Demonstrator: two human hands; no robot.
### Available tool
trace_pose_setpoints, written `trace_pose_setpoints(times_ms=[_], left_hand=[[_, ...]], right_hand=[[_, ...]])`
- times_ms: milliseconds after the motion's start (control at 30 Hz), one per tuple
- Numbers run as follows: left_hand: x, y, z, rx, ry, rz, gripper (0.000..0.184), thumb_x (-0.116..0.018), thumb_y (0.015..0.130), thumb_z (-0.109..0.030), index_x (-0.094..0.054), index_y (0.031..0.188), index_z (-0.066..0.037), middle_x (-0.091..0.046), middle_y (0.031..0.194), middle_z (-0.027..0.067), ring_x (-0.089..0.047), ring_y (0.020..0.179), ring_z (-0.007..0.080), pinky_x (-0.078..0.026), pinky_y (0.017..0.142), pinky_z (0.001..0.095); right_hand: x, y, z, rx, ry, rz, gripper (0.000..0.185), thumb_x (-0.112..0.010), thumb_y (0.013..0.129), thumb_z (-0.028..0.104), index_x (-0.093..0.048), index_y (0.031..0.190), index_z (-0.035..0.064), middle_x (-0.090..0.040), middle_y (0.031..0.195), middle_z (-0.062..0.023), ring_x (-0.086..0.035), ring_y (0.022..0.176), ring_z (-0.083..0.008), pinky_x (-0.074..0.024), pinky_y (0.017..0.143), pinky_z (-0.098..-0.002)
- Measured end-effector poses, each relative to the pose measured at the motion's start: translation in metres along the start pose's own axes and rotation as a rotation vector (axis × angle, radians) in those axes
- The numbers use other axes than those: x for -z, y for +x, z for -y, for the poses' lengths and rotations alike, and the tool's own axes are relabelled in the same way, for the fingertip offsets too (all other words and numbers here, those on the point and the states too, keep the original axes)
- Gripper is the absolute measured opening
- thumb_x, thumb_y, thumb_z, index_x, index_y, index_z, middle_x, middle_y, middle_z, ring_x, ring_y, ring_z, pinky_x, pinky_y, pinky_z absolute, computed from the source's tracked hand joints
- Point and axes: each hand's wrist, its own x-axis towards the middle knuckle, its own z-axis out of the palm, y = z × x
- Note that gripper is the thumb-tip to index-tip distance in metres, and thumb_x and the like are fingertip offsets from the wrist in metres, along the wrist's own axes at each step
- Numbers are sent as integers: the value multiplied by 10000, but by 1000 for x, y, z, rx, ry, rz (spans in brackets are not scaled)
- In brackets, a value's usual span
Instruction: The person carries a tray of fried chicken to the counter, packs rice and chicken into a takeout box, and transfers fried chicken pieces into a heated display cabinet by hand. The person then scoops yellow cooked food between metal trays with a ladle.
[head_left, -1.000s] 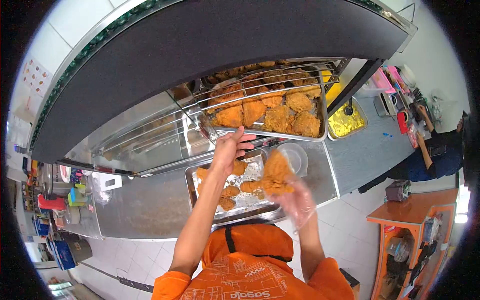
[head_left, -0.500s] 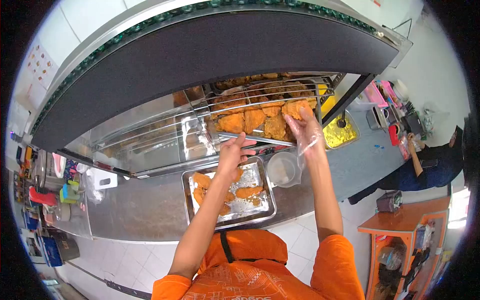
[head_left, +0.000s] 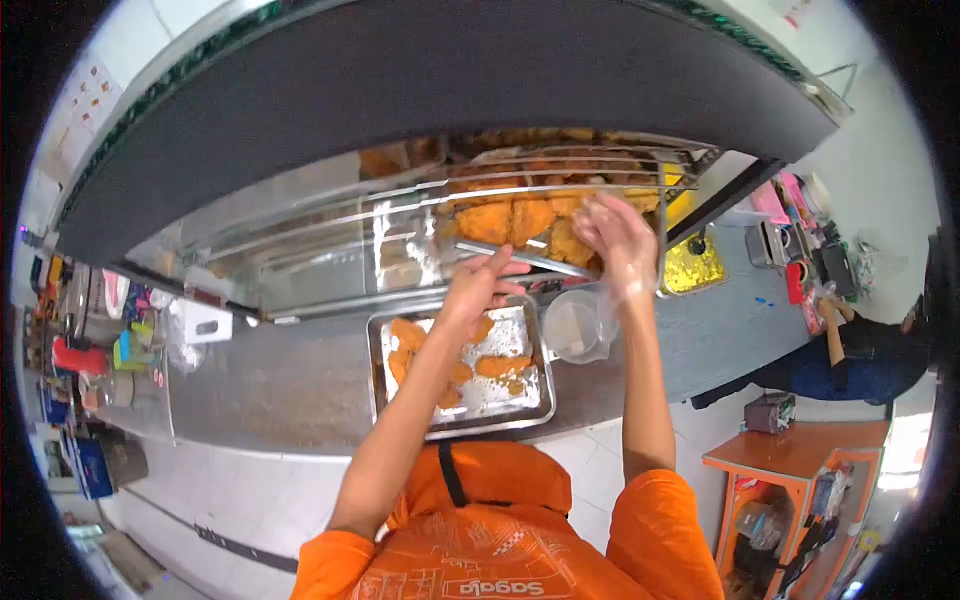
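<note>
Crusty orange-brown fried pieces (head_left: pixel 533 218), close together in the upper metal tray (head_left: pixel 548 262)

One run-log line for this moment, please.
left hand: at edge of upper tray | gloved right hand: over fried pieces, grip blurred | lower tray: more pieces inside, plastic tub alongside

The metal counter (head_left: pixel 270 385) carries a shallow tray (head_left: pixel 465 430) beside a round clear container (head_left: pixel 574 327).

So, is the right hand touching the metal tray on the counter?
Apart. The head view shows the right hand up at the cabinet, with the clear tub between it and the metal tray.
</note>
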Motion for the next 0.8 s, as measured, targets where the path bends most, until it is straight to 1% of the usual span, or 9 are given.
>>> trace_pose_setpoints(times_ms=[67, 133, 200, 267, 333, 433, 533, 667, 800], left_hand=[[6, 0, -5, 10, 40, 50, 444, -584, 1014, -463, -666, 1143, -47, -740, 1141, 73, -696, 795, 133, -473, 646, 257], [11, -2, -11, 30, 55, 82, 433, -575, 1021, -449, -682, 1146, -49, -741, 1142, 68, -693, 789, 126, -472, 654, 250], [15, -3, -13, 30, 88, 98, 426, -574, 1023, -443, -684, 1153, -52, -741, 1142, 67, -692, 786, 122, -472, 653, 250], [17, -2, -14, 13, 129, 92, 426, -567, 1029, -419, -676, 1177, -35, -744, 1129, 76, -691, 768, 121, -482, 643, 256], [17, -1, -13, -11, 181, 81, 416, -564, 1037, -382, -666, 1201, -14, -751, 1105, 81, -691, 736, 124, -498, 623, 263], [21, -12, -9, -127, 357, 91, 404, -566, 1039, -352, -674, 1188, 8, -750, 1068, 90, -686, 717, 105, -486, 584, 243], [30, -25, -9, -120, 400, 124, 441, -571, 1031, -388, -670, 1211, 2, -737, 1133, 88, -708, 776, 120, -503, 639, 249], [23, -22, -16, -50, 221, 8, 465, -574, 1032, -383, -624, 1256, 21, -733, 1140, 107, -718, 776, 151, -532, 649, 263], [8, 6, -1, -97, -78, -111, 359, -659, 991, -355, -637, 1064, -4, -745, 1059, 141, -718, 807, 168, -527, 658, 260]], right_hand=[[1, -45, -7, 18, 28, 27, 219, -639, 986, 88, -644, 1184, -5, -695, 1126, -106, -694, 965, -209, -578, 887, -312], [-2, -94, -34, 2, -179, 20, 185, -628, 992, 86, -662, 1155, 4, -703, 1119, -87, -688, 953, -176, -571, 852, -310], [-10, -132, -105, -8, 49, 73, 173, -636, 980, 94, -676, 1120, 1, -708, 1132, -127, -697, 952, -202, -563, 825, -320], [-28, -146, -119, -74, -538, 299, 204, -682, 922, 92, -690, 1113, 20, -713, 1118, -158, -702, 977, -289, -563, 857, -392], [-39, -148, -182, 146, -676, 413, 356, -666, 874, 84, -650, 1229, 59, -653, 1250, -197, -621, 1152, -388, -494, 1007, -483], [-58, -136, -242, 218, -1016, 542, 527, -632, 856, 86, -558, 1378, 111, -545, 1410, -197, -492, 1303, -427, -383, 1117, -530], [-66, -133, -259, 125, -1230, 737, 611, -600, 867, 85, -473, 1463, 125, -448, 1480, -225, -411, 1361, -442, -328, 1155, -527], [-68, -127, -211, -72, -1105, 693, 684, -707, 823, 138, -488, 1471, 153, -478, 1456, -216, -475, 1318, -403, -433, 1086, -472], [-40, -137, -227, -273, -609, 416, 652, -747, 817, 179, -530, 1429, 126, -527, 1401, -219, -606, 1157, -410, -485, 1029, -414]])
